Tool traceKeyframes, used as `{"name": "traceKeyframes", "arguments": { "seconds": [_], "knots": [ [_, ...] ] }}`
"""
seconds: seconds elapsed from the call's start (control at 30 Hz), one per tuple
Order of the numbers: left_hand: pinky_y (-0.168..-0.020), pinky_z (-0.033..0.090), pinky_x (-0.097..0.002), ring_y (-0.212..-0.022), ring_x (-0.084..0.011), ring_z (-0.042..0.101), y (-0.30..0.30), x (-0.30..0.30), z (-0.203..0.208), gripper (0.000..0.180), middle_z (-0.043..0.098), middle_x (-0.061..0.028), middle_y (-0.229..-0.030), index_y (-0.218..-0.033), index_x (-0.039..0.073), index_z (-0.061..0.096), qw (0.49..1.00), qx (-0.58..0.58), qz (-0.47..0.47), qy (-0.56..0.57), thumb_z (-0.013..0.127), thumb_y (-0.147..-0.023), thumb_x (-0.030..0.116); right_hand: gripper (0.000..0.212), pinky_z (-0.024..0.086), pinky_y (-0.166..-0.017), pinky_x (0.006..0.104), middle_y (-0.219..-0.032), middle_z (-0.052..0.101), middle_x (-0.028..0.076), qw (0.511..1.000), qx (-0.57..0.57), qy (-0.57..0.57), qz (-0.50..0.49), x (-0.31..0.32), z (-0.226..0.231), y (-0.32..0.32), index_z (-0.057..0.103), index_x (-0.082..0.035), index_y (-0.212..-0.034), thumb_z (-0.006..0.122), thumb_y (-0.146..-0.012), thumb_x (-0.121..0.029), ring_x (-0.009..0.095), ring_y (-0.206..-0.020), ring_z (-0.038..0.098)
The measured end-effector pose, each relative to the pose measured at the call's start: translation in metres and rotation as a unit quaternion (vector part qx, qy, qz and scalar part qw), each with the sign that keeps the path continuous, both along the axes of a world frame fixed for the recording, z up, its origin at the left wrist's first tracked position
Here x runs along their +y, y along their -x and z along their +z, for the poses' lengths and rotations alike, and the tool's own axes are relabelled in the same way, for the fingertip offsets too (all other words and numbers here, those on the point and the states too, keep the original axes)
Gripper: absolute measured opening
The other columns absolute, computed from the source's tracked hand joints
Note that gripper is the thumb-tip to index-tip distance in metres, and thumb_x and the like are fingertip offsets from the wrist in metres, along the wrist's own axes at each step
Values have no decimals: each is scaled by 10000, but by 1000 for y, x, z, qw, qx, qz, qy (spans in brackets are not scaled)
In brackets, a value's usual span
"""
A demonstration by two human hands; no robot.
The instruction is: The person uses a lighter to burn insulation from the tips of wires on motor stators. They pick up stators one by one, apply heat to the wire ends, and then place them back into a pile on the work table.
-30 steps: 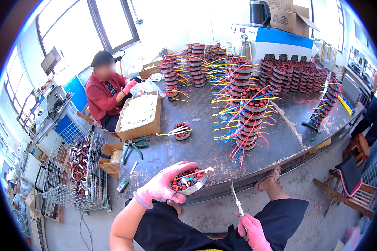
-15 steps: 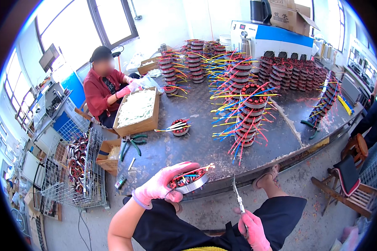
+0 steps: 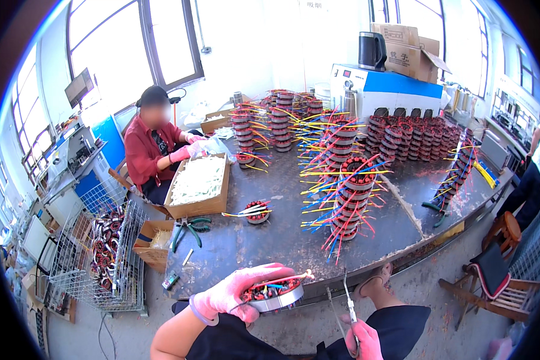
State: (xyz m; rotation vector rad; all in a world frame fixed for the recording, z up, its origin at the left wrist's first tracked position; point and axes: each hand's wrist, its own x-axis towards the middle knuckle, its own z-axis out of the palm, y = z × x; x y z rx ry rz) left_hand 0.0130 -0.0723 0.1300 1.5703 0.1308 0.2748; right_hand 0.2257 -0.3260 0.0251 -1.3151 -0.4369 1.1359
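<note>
My left hand point(image 3: 225, 295), in a pink glove, grips a round motor stator point(image 3: 285, 299) by its side, just in front of the table edge. Red windings and coloured wires fill the stator, and one lead pokes out to the right with a pale tip. Lower right, my gloved right hand point(image 3: 366, 342) is closed around a slim pen-like tool point(image 3: 351, 309) with a silver shaft and a thin dark tip pointing up. The tool and the stator are apart. A second thin rod shows beside the tool; what it belongs to is unclear.
On the dark table point(image 3: 240, 252) stand stator stacks point(image 3: 349, 207) with coloured leads, a single stator point(image 3: 257, 212), green-handled pliers point(image 3: 191, 230) and a carton of white pieces point(image 3: 199, 189). A co-worker point(image 3: 156, 141) sits at far left. A wire cage point(image 3: 105, 258) stands left.
The view has tilted up slightly, so the table things sit lower in the picture. My left hand still holds the stator; the tool in my right hand has moved slightly nearer to it.
</note>
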Motion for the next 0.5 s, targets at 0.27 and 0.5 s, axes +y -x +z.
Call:
{"name": "traceKeyframes", "arguments": {
  "seconds": [0.27, 0.5],
  "knots": [
    [-1158, 252, -432, -1364, -269, 426, -3, -9, 6, 1193, 580, -142, -1359, -1439, -33, 436, 998, 3, 8, -57, 766, -612, 762, 403, 226, -394, 235, -535, 389, -32, 998, -29, -54, -10, 1, -1, -3, 451, -135, -703, 486, -1035, -362, 73, -424, 338],
    [-1152, 275, -453, -1366, -325, 424, -5, 6, 6, 1153, 586, -151, -1339, -1431, -13, 453, 976, -9, 7, -218, 776, -618, 739, 516, 256, -411, 219, -540, 456, -5, 1000, 6, -20, 12, -4, 5, -10, 510, 101, -1286, 489, -1028, -344, 65, -420, 352]
  ]
}}
